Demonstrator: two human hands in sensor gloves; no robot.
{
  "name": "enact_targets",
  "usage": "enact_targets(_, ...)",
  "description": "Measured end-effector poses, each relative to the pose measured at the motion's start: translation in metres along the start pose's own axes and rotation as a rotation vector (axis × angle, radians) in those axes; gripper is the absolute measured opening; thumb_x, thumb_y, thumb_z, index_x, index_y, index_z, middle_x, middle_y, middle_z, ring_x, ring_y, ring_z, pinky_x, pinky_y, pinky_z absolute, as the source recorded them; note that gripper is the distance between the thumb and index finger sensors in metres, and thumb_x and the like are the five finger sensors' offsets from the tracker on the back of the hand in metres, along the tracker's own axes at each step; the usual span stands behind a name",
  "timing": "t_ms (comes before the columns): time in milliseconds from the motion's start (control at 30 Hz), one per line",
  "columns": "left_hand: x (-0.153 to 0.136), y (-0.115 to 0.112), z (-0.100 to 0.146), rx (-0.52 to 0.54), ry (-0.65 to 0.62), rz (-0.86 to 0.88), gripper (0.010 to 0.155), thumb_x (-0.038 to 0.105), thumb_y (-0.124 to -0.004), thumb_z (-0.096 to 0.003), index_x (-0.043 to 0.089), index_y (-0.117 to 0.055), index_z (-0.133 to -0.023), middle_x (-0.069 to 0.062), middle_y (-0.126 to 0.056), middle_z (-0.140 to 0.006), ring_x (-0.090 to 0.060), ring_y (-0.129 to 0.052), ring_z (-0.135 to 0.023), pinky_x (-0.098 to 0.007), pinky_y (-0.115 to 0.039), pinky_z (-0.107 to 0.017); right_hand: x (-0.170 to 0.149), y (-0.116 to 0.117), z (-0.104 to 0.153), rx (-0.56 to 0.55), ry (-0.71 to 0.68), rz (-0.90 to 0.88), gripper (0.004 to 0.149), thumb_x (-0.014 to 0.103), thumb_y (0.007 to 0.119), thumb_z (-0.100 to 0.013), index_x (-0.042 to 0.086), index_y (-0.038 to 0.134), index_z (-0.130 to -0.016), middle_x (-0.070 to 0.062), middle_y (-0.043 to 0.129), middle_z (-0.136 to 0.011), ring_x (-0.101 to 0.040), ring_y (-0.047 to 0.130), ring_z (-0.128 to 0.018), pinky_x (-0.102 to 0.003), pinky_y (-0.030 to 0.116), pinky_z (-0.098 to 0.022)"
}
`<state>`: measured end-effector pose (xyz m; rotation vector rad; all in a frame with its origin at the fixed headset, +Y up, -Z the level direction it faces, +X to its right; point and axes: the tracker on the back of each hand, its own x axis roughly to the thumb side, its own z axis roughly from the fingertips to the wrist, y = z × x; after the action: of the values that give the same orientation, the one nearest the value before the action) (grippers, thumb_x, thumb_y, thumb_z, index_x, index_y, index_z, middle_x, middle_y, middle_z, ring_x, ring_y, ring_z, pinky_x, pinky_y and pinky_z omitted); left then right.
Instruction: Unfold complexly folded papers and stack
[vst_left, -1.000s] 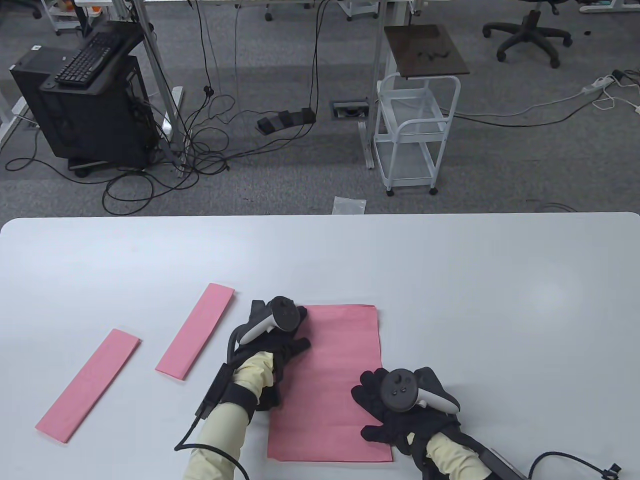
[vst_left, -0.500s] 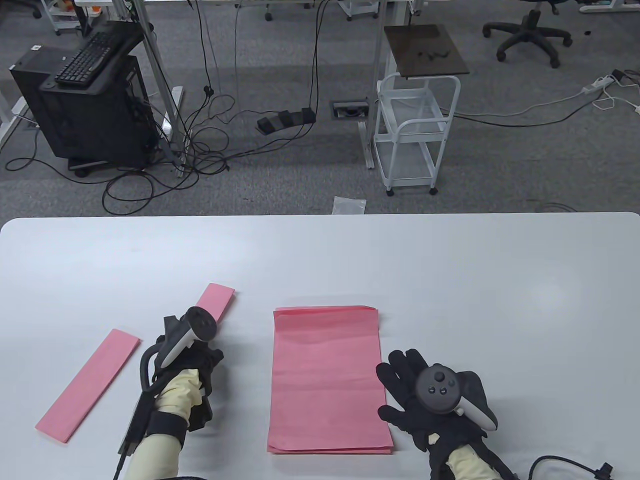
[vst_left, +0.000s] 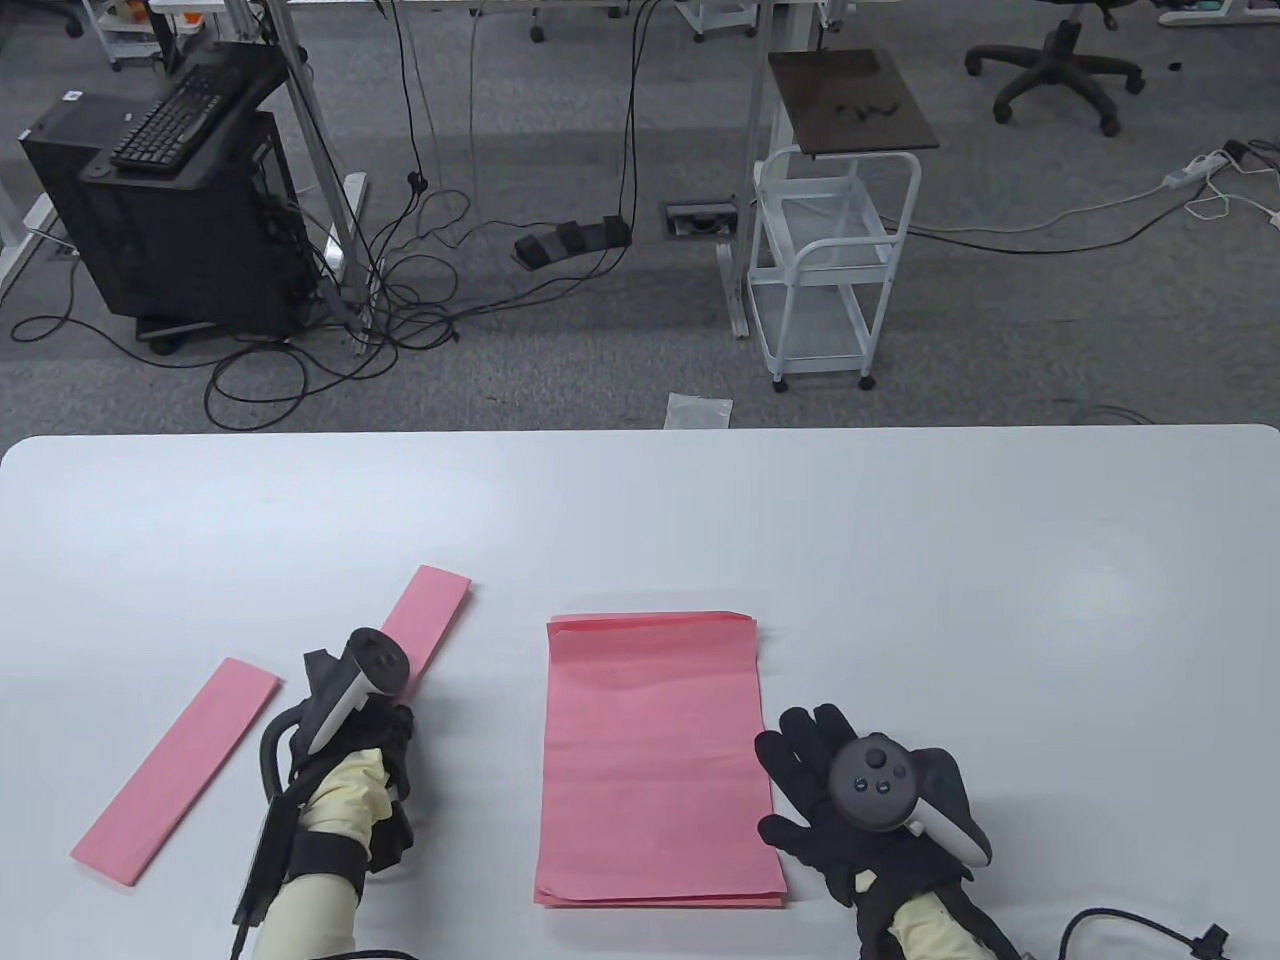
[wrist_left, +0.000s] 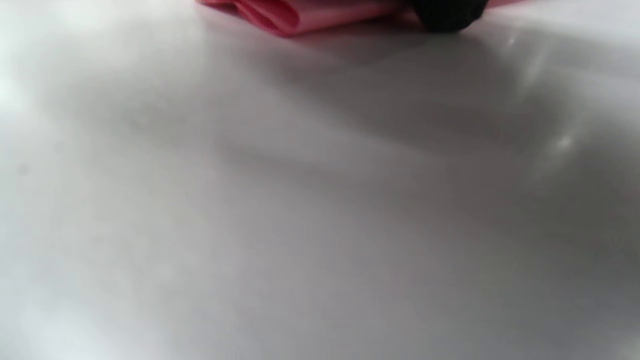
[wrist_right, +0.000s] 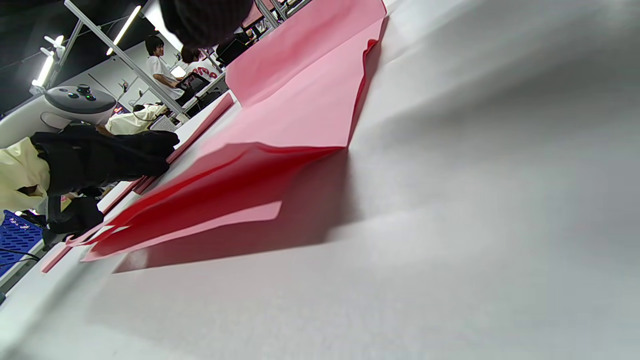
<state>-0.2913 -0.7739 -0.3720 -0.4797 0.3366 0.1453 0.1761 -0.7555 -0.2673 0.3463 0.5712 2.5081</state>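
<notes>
Pink unfolded sheets (vst_left: 655, 750) and two pink folded strips (vst_left: 415, 635) (vst_left: 180, 768) lie on a plain white table (vst_left: 900, 560); black gloves (vst_left: 840, 800) carry grey-and-white trackers (vst_left: 880, 785), with pale yellow sleeves (vst_left: 340, 795)

Two folded pink paper strips lie on the worktop (vst_left: 900, 560), one nearer the left edge (vst_left: 180, 770) and one beside it (vst_left: 425, 625); one stack of unfolded pink sheets (vst_left: 655, 760) sits in the middle, its sheet count too close to tell. Two gloved hands are in view, the left (vst_left: 355, 745) and the right (vst_left: 860, 800); each carries one tracker.
</notes>
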Motion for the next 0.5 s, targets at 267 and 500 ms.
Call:
enact_targets(267, 0.008, 0.005, -0.001, 0.127, 0.011, -0.146, 0.06, 0.035, -0.069, -0.0529, 0.034, -0.041, -0.106, 0.004, -0.046, -0.115, -0.027, -0.06, -0.103, -0.046, -0.051, -0.08, -0.004, -0.002, 0.0, -0.002, 0.004, -0.036, 0.069, 0.048, 0.065, -0.051, 0.038, 0.026, -0.108, 0.012, 0.006, -0.116, -0.01, -0.014, -0.1, -0.048, -0.013, -0.067)
enact_targets(500, 0.009, 0.012, -0.003, 0.238, 0.027, -0.156, 0.05, 0.029, -0.07, -0.053, 0.034, -0.057, -0.101, 0.003, -0.065, -0.108, -0.023, -0.078, -0.095, -0.042, -0.063, -0.077, -0.006, -0.001, -0.001, 0.013, 0.009, -0.057, 0.069, 0.048, 0.065, -0.051, 0.039, 0.026, -0.108, 0.012, 0.006, -0.116, -0.011, -0.014, -0.1, -0.048, -0.013, -0.067)
